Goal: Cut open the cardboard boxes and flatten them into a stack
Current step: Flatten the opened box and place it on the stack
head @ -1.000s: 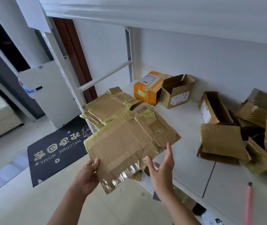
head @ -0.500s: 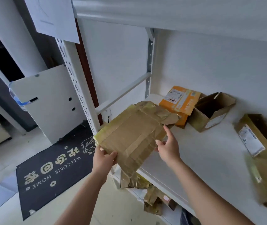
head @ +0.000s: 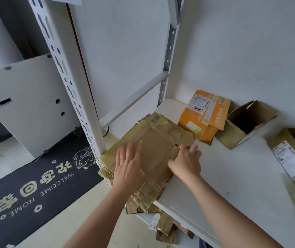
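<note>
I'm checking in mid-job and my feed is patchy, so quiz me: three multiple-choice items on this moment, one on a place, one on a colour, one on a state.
1. Where does the flattened cardboard stack lie?
A. on the doormat
B. at the shelf's front left corner, overhanging its edge
C. inside an open box

2. What colour is the box nearest the shelf's back corner?
A. orange
B. blue
C. black

3. How is the left hand?
A. curled round a knife
B. hanging idle
C. flat, pressing the stack

Answers:
1 B, the stack sits by the shelf upright and juts past the front edge.
2 A, its printed faces are orange.
3 C, its fingers lie straight on the top sheet, while the right hand holds the stack's right edge.
</note>
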A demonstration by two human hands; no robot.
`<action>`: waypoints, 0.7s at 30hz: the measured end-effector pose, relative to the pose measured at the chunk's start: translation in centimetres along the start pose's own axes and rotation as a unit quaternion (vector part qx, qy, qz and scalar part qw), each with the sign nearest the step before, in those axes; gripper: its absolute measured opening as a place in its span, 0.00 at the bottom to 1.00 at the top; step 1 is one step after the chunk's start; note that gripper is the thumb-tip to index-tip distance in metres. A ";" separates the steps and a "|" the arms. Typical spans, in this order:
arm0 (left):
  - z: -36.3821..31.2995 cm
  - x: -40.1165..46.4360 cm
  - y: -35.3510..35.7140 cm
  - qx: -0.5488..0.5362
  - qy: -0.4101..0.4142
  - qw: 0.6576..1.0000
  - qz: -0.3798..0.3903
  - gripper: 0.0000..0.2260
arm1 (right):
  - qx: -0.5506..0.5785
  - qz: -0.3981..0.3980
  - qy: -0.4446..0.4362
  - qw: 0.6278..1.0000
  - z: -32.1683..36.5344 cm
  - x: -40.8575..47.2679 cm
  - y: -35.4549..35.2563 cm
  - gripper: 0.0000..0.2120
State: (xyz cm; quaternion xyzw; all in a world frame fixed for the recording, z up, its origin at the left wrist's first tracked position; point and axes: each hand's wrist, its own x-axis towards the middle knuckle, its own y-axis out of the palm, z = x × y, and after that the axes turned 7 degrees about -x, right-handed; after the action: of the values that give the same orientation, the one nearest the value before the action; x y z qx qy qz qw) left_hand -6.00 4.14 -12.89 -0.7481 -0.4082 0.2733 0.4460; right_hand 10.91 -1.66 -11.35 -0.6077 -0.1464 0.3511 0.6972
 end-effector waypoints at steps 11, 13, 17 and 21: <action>0.9 4.2 2.3 0.013 -0.005 0.992 0.128 0.38 | -0.115 -0.036 -0.177 0.977 -0.7 5.4 4.9 0.31; 1.1 4.2 2.9 0.031 0.008 0.995 0.095 0.35 | -0.104 -0.031 -0.176 0.978 -0.9 5.9 5.3 0.31; 1.7 3.8 4.2 0.071 0.040 0.995 0.059 0.35 | -0.094 -0.043 -0.173 0.979 -1.2 5.9 5.7 0.36; 2.0 3.6 4.9 0.071 0.043 0.996 0.026 0.40 | -0.068 -0.050 -0.174 0.981 -1.1 5.7 5.9 0.40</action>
State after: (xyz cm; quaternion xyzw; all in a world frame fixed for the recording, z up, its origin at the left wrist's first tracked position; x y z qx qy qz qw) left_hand -3.94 6.80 -18.32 -0.7359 -0.3484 0.2808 0.5083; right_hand 13.80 1.36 -18.49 -0.5750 -0.3191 0.4057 0.6348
